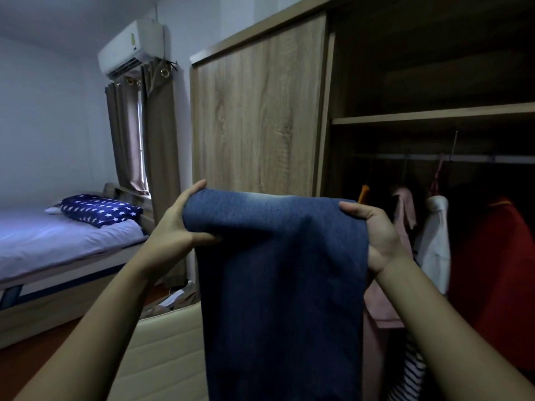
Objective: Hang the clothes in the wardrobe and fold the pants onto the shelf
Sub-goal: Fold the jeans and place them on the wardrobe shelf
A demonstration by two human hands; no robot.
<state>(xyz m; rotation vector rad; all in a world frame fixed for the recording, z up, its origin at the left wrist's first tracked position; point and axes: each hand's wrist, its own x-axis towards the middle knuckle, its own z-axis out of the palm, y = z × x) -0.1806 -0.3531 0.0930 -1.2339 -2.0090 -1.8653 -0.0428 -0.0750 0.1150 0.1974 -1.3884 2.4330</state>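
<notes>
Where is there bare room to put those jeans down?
The shelf above the rail, right of the sliding door, looks bare where visible: room for the jeans. The bed sheet before the star pillow is free too. Under the rail, hanging clothes crowd the space.

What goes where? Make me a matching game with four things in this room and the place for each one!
Things:
1. blue jeans
2. starry pillow
3. air conditioner
4. red garment

Places:
A. hanging inside the wardrobe
B. high on the wall
C. gripped by the left hand and right hand
D. on the bed

Right pairs: 1-C, 2-D, 3-B, 4-A.
</notes>
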